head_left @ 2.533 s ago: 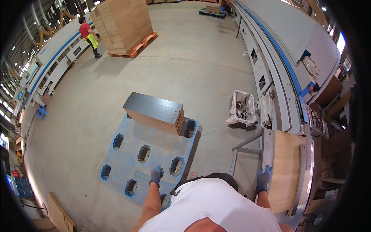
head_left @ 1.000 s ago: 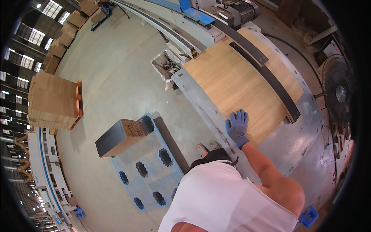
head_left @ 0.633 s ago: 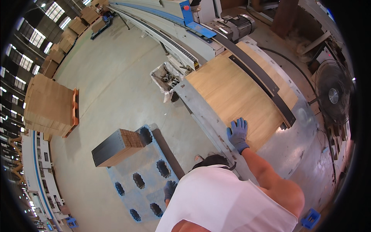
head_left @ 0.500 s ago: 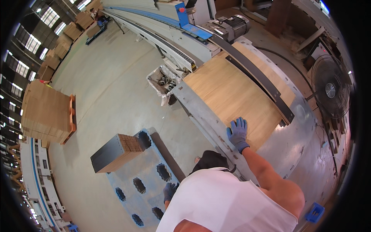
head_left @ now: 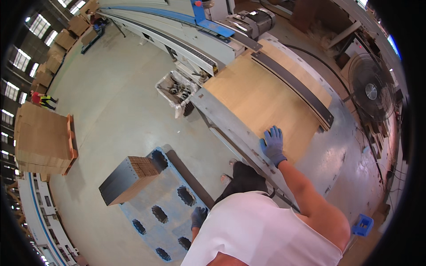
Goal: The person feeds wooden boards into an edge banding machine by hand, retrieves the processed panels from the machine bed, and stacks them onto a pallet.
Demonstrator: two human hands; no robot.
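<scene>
My right hand (head_left: 273, 145), in a blue-grey glove, lies on a light wood-grain board (head_left: 248, 99) with its fingers spread. Under the board is a grey metal table (head_left: 328, 162). A long dark bar (head_left: 295, 86) runs across the far side of the board. My left hand (head_left: 198, 217), also gloved, hangs low at my side over a blue pallet (head_left: 177, 217). Its thumb stands apart from the fingers, and I see nothing in it. On the pallet stands a stack of panels (head_left: 133, 177) with a dark end.
A machine with a blue rail (head_left: 204, 22) and a motor (head_left: 253, 22) stands beyond the table. Near its corner is a lined bin (head_left: 176, 91). At right are a fan (head_left: 371, 91) and a blue crate (head_left: 363, 225). Stacked boards (head_left: 42, 139) and another person (head_left: 42, 98) are far left.
The view has shifted, so most of the scene sits further left and higher. My right hand remains flat on the board. Another person has come into sight behind the far-left stack.
</scene>
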